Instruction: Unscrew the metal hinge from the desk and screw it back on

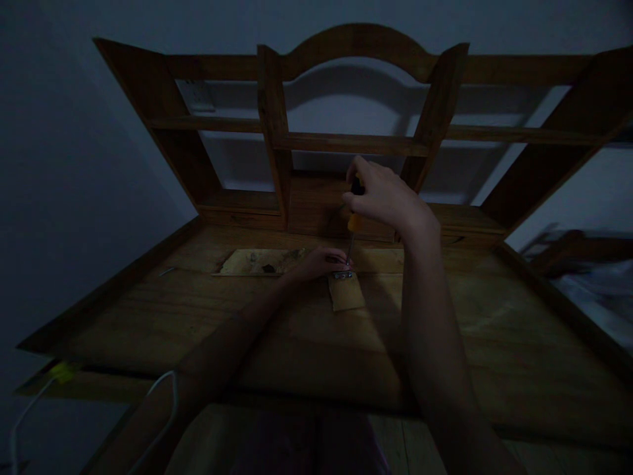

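Observation:
My right hand is wrapped round the yellow and black handle of a screwdriver, held almost upright. The shaft points down to a small metal hinge on the desk. Closed fingers of my left hand are at the hinge and beside the screwdriver's tip. Whether a screw sits under the tip is too dark and small to tell. A small square wooden piece lies flat just in front of the hinge, touching it.
The wooden desk has a hutch of shelves along its back. A pale, worn strip crosses the desktop behind my left hand. A white cable hangs near my left forearm, with a yellow piece at the desk's left edge.

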`<state>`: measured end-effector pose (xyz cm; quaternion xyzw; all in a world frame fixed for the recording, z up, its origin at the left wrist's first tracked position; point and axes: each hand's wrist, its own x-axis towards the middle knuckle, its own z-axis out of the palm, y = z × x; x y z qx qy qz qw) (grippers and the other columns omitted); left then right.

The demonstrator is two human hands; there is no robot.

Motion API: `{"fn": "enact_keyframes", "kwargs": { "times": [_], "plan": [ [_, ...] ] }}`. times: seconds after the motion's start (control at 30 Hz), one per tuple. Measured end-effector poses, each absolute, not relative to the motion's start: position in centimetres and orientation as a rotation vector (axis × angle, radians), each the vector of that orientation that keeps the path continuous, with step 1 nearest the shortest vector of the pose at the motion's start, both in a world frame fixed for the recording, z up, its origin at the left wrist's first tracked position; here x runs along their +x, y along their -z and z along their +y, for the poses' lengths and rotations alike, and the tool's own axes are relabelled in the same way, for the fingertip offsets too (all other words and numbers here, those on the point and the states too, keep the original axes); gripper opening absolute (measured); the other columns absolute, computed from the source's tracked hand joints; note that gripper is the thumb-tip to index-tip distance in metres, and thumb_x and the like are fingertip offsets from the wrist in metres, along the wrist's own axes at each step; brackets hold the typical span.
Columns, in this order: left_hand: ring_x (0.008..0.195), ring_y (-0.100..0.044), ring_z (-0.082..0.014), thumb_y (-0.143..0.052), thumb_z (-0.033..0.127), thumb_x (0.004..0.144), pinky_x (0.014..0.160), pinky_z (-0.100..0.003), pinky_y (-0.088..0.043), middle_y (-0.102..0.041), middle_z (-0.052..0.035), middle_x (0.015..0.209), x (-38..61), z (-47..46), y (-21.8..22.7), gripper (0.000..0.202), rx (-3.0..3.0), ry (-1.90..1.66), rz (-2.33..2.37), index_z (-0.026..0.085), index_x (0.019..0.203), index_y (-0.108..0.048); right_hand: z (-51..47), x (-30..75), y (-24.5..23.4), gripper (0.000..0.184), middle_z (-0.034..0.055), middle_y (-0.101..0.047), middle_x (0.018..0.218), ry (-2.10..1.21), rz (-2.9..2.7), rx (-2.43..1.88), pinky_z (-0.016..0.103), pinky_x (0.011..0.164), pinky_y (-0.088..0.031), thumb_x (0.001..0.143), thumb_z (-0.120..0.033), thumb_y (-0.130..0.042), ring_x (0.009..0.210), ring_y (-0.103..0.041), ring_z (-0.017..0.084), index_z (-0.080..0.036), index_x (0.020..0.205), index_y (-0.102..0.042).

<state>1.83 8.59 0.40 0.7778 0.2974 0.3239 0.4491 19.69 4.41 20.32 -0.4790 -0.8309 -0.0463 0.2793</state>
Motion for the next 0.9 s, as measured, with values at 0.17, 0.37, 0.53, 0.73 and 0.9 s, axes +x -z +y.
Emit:
{"fn": "enact_keyframes", "kwargs": {
  "times": [0.17, 0.37, 0.53, 0.73, 0.9],
  "plan": [
    [0.095, -0.072, -0.0192, -0.076, 0.041, 0.084, 0.087, -0.029, -0.054, -0.078, -0.0073, 0.102, 1.76, 8.65, -0.34, 0.030, 1.912, -0.803, 0.710, 0.015, 0.101, -0.077, 4.71, 19.97, -20.42, 0.024, 0.0108, -0.066, 0.104, 0.127, -2.236, -1.321, 0.049, 0.089, -0.046, 0.089, -0.034, -0.060, 0.104, -0.061, 0.033, -0.023, 0.110, -0.057],
    [0.096, -0.072, -0.0200, -0.077, 0.042, 0.084, 0.088, -0.029, -0.054, -0.078, -0.0068, 0.102, 1.74, 8.63, -0.32, 0.032, 1.899, -0.790, 0.719, 0.016, 0.101, -0.076, 4.51, 20.03, -20.35, 0.023, 0.0109, -0.066, 0.108, 0.123, -2.235, -1.285, 0.049, 0.091, -0.046, 0.086, -0.028, -0.060, 0.102, -0.061, 0.031, -0.021, 0.108, -0.057],
    [0.094, -0.072, -0.0199, -0.076, 0.041, 0.084, 0.086, -0.028, -0.054, -0.078, -0.0072, 0.102, 1.70, 8.58, -0.49, 0.031, 1.931, -0.806, 0.713, 0.015, 0.101, -0.077, 4.44, 19.90, -20.50, 0.025, 0.0112, -0.066, 0.110, 0.092, -2.239, -1.305, 0.050, 0.092, -0.046, 0.087, -0.030, -0.060, 0.104, -0.062, 0.032, -0.022, 0.111, -0.057],
    [0.095, -0.072, -0.0198, -0.077, 0.044, 0.083, 0.087, -0.029, -0.053, -0.078, -0.0073, 0.102, 1.70, 8.49, -0.62, 0.034, 1.923, -0.807, 0.740, 0.016, 0.100, -0.077, 4.56, 20.06, -20.58, 0.023, 0.0117, -0.067, 0.103, 0.162, -2.230, -1.350, 0.052, 0.091, -0.046, 0.089, -0.029, -0.058, 0.104, -0.061, 0.034, -0.021, 0.110, -0.059],
    [0.091, -0.071, -0.0187, -0.059, 0.054, 0.095, 0.083, -0.028, -0.053, -0.077, -0.0089, 0.102, 1.76, 8.39, -0.76, 0.043, 1.875, -0.765, 0.734, 0.015, 0.100, -0.077, 4.51, 19.96, -20.44, 0.026, 0.0117, -0.066, 0.109, 0.173, -2.233, -1.327, 0.050, 0.089, -0.047, 0.086, -0.030, -0.058, 0.104, -0.061, 0.032, -0.021, 0.111, -0.059]
  ]
}}
